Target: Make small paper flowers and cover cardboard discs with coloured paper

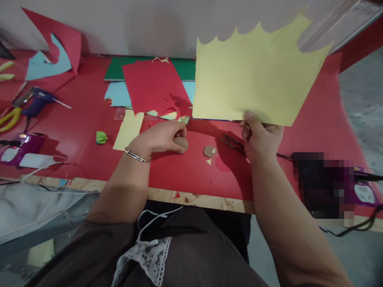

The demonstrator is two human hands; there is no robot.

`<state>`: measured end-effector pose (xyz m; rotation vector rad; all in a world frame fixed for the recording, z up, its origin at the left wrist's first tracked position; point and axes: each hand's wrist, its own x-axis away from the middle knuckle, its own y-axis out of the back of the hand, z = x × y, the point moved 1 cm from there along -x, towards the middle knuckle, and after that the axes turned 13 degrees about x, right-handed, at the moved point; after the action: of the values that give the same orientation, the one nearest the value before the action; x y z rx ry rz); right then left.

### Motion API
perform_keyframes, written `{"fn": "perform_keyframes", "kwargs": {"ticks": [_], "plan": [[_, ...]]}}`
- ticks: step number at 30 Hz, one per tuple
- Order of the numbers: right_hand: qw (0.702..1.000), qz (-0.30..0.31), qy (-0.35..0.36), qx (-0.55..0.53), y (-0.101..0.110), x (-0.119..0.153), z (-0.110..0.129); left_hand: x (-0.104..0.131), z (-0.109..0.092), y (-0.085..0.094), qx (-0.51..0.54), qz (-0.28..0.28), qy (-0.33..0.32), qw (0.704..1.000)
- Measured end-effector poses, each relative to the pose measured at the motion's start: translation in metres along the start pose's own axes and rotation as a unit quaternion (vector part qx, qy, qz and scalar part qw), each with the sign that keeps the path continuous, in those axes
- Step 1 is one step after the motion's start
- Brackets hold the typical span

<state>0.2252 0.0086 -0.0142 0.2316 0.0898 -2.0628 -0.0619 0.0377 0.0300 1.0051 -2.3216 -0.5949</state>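
Note:
My right hand (260, 133) grips the lower edge of a large yellow sheet (254, 75) between thumb and fingers; the sheet's top edge is cut in scallops. Dark small scissors (233, 142) lie just left of this hand, partly hidden by it. My left hand (167, 137) pinches a brown round disc (181, 143) low over the red table. A second brown disc (209, 151) lies between the hands, with a small yellow scrap (208, 160) at its lower edge. Beside it is a red paper circle (223, 164).
Red paper (155, 85) lies over blue sheets and a green board (113, 68) at the back. A yellow strip (128, 129) and green piece (101, 137) sit left of my left hand. Farther left are a blue glue gun (38, 101), yellow-handled pliers (10, 119) and a purple power strip (26, 145).

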Motion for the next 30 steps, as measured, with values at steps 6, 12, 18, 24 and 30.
{"fn": "perform_keyframes", "kwargs": {"ticks": [6,12,18,24,30], "plan": [[1.000,-0.009,0.007,-0.002,-0.001,0.000,0.002,-0.008,-0.014,-0.028,0.007,0.034,-0.090,0.995],[1.000,0.001,0.005,-0.008,-0.002,0.002,0.005,-0.016,-0.029,-0.056,-0.023,-0.030,-0.137,0.990],[1.000,-0.001,-0.013,-0.006,-0.001,0.002,0.004,-0.020,-0.033,-0.069,0.125,-0.042,-0.137,0.982],[1.000,-0.004,-0.023,-0.005,-0.003,0.003,0.008,-0.023,-0.018,-0.045,0.310,-0.228,-0.158,0.909],[0.999,0.015,-0.038,-0.014,-0.002,0.005,0.012,-0.029,0.008,-0.010,0.500,-0.306,-0.190,0.787]]}}
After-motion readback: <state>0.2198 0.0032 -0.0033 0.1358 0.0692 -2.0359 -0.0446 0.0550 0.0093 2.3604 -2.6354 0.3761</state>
